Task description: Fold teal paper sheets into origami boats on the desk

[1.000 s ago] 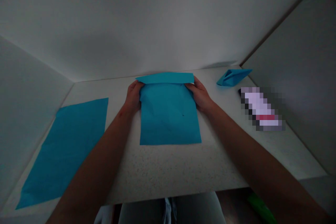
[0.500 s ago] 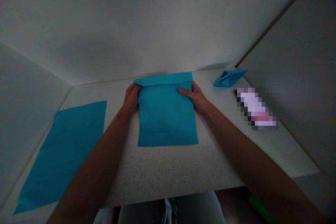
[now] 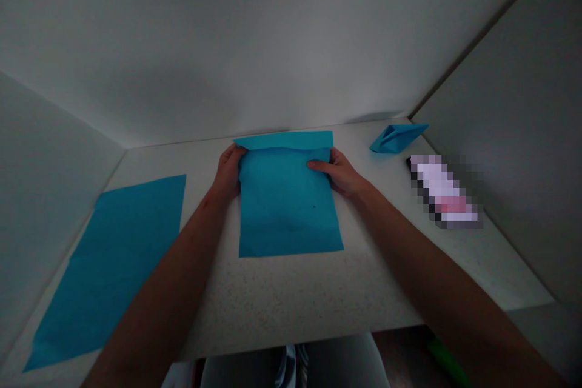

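Blue paper sheet with a folded-over top band (image 3: 286,206), centred on the speckled white tabletop (image 3: 291,297), pinched at its side edges by left-hand fingers (image 3: 231,157) and right-hand fingers (image 3: 318,165), seemingly for steadiness, with a flat blue sheet (image 3: 107,267) set aside leftward

Both hands (image 3: 282,173) pinching a folded blue paper sheet (image 3: 287,206) on a speckled countertop (image 3: 291,297).

center paper (image 3: 286,206): bright blue | countertop (image 3: 291,297): white, grey-speckled | paper boat (image 3: 396,138): blue
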`<state>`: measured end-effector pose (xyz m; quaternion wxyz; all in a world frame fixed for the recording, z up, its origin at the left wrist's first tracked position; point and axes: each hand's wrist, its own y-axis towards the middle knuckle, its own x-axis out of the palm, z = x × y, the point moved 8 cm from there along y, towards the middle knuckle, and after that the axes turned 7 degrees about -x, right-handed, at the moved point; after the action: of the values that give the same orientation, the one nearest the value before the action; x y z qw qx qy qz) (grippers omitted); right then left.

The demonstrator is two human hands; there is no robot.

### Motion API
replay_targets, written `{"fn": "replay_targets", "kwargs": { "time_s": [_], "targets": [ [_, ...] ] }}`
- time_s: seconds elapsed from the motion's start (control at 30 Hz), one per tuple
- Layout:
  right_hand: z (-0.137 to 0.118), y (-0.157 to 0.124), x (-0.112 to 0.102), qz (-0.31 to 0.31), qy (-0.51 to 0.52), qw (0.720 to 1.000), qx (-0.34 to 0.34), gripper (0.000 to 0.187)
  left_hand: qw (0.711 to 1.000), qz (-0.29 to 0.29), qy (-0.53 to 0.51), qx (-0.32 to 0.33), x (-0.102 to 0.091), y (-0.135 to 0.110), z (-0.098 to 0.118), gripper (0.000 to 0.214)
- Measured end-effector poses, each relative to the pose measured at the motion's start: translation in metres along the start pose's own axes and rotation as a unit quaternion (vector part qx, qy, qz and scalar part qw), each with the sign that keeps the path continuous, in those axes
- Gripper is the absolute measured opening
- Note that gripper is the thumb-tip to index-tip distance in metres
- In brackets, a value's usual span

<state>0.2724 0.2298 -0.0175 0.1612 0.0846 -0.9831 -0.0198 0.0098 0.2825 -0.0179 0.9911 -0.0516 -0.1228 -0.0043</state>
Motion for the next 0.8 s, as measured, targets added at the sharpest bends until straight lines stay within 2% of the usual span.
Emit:
{"fn": "replay_targets", "kwargs": {
  "time_s": [0.6, 0.8],
  "targets": [
    [-0.0069, -0.0028, -0.0027, 0.045, 0.006, 0.999, 0.01, 0.06, 1.0, -0.016, -0.003, -0.006, 0.0048, -0.0016, 0.0014, 0.049],
    [-0.0065, -0.0013, -0.0027, 0.053, 0.029, 0.998, 0.014, 0.05, 1.0, -0.014, 0.003, -0.004, 0.0008, 0.0004, -0.0008, 0.047]
  ]
}}
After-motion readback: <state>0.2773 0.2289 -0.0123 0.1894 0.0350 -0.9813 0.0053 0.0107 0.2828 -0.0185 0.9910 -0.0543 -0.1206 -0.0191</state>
